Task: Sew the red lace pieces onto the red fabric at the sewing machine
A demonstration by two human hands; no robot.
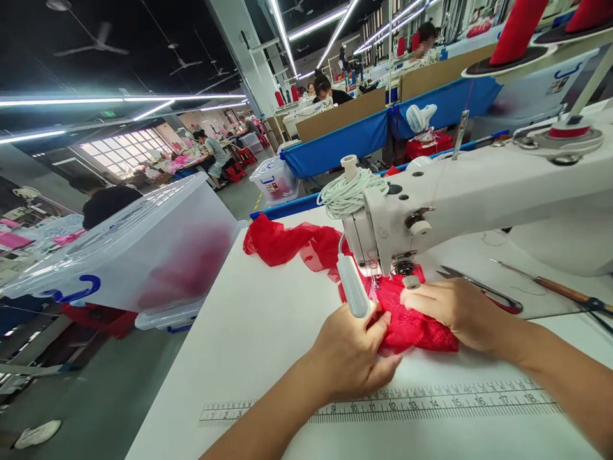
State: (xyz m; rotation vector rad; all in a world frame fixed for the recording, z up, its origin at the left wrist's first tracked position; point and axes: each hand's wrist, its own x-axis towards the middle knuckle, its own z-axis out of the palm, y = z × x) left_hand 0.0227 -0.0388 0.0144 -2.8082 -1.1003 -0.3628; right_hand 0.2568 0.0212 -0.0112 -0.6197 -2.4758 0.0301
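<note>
Red lace fabric (402, 322) lies under the needle area of a white sewing machine (460, 198). My left hand (352, 351) grips the fabric's near left edge, thumb and fingers pinched on it beside the small lit lamp (353, 287). On the right, my right hand (454, 310) presses on the lace with its fingers together, close to the presser foot. A sheer red length of the same cloth trails behind the machine head to the far left. The fingertips of both hands are partly hidden by cloth.
Thread snips (483, 291) and a wooden-handled tool (560, 287) lie right of my right hand. A printed ruler (431, 406) runs along the table's near side. Left of the table stands a clear plastic bin (158, 236). Red thread cones (517, 32) stand above; other people sit farther back.
</note>
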